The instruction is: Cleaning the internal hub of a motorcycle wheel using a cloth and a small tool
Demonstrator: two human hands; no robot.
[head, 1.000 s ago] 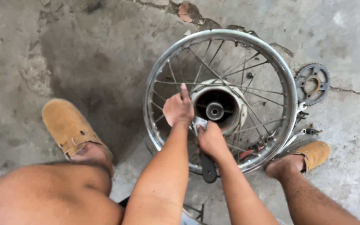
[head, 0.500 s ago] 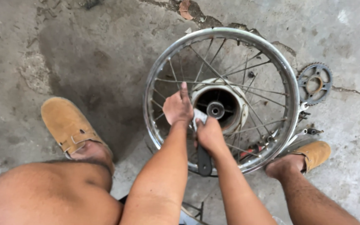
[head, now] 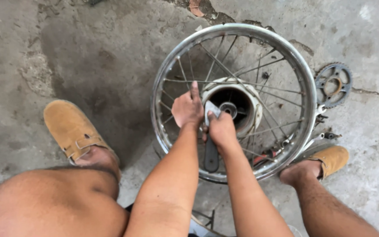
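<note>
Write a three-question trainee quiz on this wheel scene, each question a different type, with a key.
1. True or false: the spoked wheel stands upright against a wall.
2. Which hand grips the dark-handled tool? A) left hand B) right hand C) neither
3. Fill in: the loose toothed part lying on the floor beside the rim is a ____.

Key: 1 false, it lies flat on the concrete floor; 2 B; 3 sprocket.

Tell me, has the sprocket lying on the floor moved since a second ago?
No. The sprocket keeps its place just outside the wheel rim, by the floor crack; only the camera shifted slightly.
</note>
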